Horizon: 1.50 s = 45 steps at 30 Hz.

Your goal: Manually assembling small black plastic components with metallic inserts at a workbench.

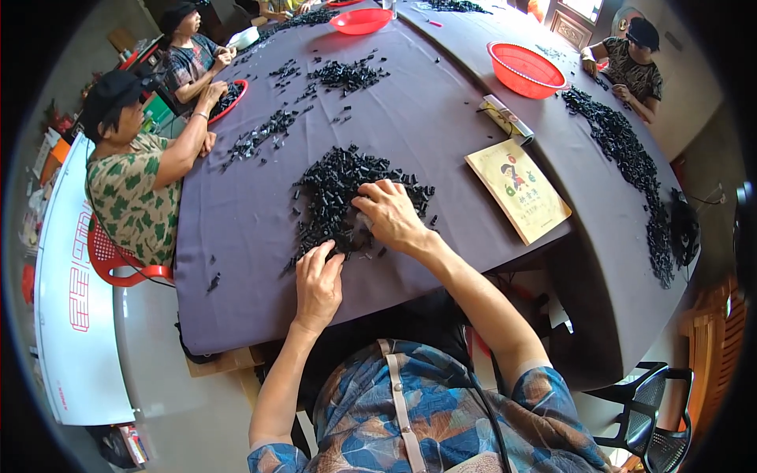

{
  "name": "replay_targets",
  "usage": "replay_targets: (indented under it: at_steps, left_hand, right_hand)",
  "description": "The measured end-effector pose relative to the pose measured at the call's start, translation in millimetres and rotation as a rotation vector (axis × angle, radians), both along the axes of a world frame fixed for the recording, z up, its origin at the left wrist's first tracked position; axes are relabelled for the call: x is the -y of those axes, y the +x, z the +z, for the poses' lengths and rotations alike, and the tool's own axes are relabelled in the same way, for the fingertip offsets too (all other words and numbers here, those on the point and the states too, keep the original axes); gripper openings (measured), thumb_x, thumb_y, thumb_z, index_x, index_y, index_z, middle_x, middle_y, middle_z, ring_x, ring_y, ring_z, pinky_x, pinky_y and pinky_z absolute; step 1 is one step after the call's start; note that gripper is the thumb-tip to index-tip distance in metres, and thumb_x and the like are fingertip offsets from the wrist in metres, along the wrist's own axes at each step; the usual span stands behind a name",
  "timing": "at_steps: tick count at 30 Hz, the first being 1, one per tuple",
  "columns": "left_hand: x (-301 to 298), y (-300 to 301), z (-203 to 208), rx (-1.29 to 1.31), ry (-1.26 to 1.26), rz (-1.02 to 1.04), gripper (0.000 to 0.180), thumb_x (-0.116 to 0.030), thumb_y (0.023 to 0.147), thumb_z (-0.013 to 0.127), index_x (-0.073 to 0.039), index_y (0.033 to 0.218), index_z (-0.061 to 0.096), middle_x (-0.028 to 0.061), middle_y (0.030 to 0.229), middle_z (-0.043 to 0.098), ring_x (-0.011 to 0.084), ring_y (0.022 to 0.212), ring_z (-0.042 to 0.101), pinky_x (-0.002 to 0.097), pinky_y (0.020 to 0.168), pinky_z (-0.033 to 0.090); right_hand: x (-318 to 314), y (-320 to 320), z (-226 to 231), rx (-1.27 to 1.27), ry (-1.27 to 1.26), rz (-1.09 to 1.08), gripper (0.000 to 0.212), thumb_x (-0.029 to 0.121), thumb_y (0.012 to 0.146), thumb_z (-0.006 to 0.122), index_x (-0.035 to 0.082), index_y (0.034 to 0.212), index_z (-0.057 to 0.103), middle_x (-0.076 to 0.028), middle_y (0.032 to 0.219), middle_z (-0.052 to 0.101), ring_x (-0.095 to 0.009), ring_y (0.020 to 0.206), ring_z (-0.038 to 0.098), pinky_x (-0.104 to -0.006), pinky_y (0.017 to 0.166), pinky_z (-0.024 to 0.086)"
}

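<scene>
A heap of small black tube-like plastic pieces (327, 189) lies on the dark grey tablecloth in front of me. My right hand (390, 217) rests over the heap's right side, its fingers bent and apart against the pieces. At the near edge of the heap is my left hand (318, 288), fingertips down by the nearest pieces, with a gap between thumb and fingers. No piece shows in either hand. What lies under the right palm is hidden.
Right of the heap lies a yellow booklet (518, 191), with a long whitish box (506, 118) behind it. Red plastic baskets (527, 69) stand farther back. More black pieces (623, 150) spread along the right table. Co-workers (134, 165) sit at left and far right. A black chair (650, 418) stands lower right.
</scene>
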<state>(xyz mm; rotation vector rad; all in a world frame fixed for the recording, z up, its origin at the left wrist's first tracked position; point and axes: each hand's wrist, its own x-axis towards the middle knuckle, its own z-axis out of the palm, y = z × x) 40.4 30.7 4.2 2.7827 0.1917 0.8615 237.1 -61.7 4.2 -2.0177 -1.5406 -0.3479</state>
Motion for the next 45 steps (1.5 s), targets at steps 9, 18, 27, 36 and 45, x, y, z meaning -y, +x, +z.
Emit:
replay_targets:
  at_steps: [9, 18, 27, 36, 45]
  left_hand:
    - [-1, 3, 2, 0.001, 0.005, -0.002, 0.018, -0.001, 0.080, 0.060, -0.001, 0.097, 0.064, 0.0136, 0.119, 0.057, 0.0313, 0.107, 0.054, 0.0413, 0.092, 0.041]
    - [-1, 4, 2, -0.015, -0.006, 0.001, 0.018, -0.001, 0.080, 0.060, -0.001, 0.098, 0.064, 0.0135, 0.119, 0.057, 0.0313, 0.108, 0.054, 0.0409, 0.093, 0.040]
    - [-3, 3, 1, -0.030, -0.007, 0.008, 0.021, -0.001, 0.080, 0.060, -0.003, 0.101, 0.063, 0.0120, 0.120, 0.056, 0.0280, 0.112, 0.053, 0.0399, 0.095, 0.040]
    - [-3, 5, -1, -0.004, -0.012, 0.005, 0.021, -0.002, 0.080, 0.061, -0.003, 0.101, 0.063, 0.0116, 0.119, 0.057, 0.0276, 0.110, 0.054, 0.0392, 0.093, 0.040]
    - [-2, -2, -2, -0.005, -0.002, 0.011, 0.019, -0.003, 0.082, 0.060, -0.003, 0.101, 0.063, 0.0112, 0.118, 0.058, 0.0272, 0.108, 0.055, 0.0391, 0.092, 0.041]
  right_hand:
    - [-10, 6, -11, 0.010, 0.036, -0.003, 0.026, 0.014, 0.074, 0.062, 0.010, 0.100, 0.065, -0.004, 0.101, 0.056, -0.024, 0.101, 0.049, -0.0382, 0.088, 0.038]
    - [-3, 3, -7, -0.034, -0.028, 0.050, 0.034, 0.009, 0.073, 0.060, 0.010, 0.108, 0.063, -0.005, 0.115, 0.056, -0.024, 0.108, 0.050, -0.0392, 0.093, 0.036]
    - [35, -8, -6, -0.006, 0.081, -0.181, 0.028, 0.009, 0.067, 0.065, 0.009, 0.095, 0.066, -0.004, 0.107, 0.058, -0.025, 0.108, 0.047, -0.0422, 0.097, 0.033]
    - [42, -6, -14, -0.037, 0.151, -0.138, 0.042, -0.002, 0.059, 0.062, 0.007, 0.099, 0.064, -0.006, 0.108, 0.058, -0.029, 0.110, 0.047, -0.0422, 0.096, 0.037]
    - [45, -11, -13, -0.054, 0.186, -0.121, 0.043, -0.004, 0.062, 0.060, 0.008, 0.103, 0.061, -0.007, 0.103, 0.060, -0.030, 0.106, 0.050, -0.0425, 0.094, 0.038]
